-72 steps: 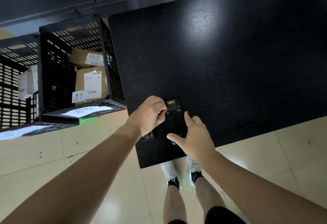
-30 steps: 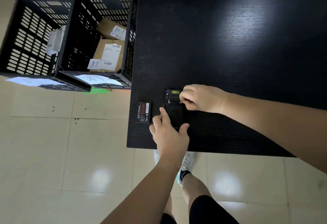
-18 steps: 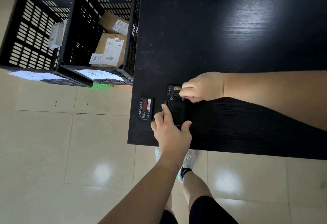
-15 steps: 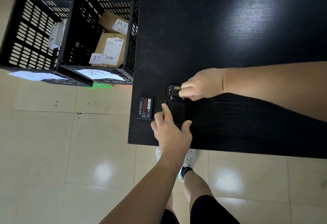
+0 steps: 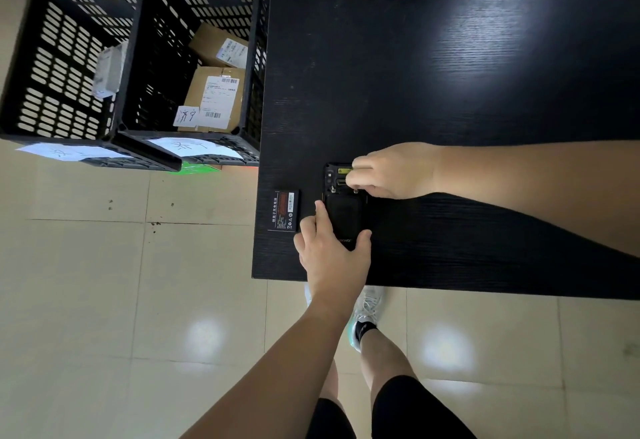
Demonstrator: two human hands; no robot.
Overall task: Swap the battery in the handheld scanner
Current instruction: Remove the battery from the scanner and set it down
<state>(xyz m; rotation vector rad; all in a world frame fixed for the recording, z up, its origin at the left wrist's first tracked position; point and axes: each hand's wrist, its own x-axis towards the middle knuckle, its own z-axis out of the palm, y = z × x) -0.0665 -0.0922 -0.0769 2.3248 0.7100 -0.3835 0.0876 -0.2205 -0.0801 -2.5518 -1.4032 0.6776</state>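
The black handheld scanner [image 5: 344, 215] lies face down near the front left corner of the black table [image 5: 433, 74]. My left hand [image 5: 332, 258] grips its near end, with the index finger along the left side and the thumb on the right. Reaching in from the right, my right hand [image 5: 391, 171] has its fingertips pinched at the scanner's far end, beside a yellow label and two small screws. A loose battery [image 5: 284, 210] with a red label lies flat just left of the scanner, touching neither hand.
Two black slotted crates stand on the floor left of the table. The nearer crate [image 5: 162, 57] holds cardboard parcels [image 5: 214, 99], and the farther crate [image 5: 52, 57] holds a white item. Paper labels hang on their fronts. The table's front edge [image 5: 450, 288] is close to my feet.
Earlier my left hand was at the scanner's far end and my right at its near end; they have traded places. Over the last second both hands have stayed put on the scanner.
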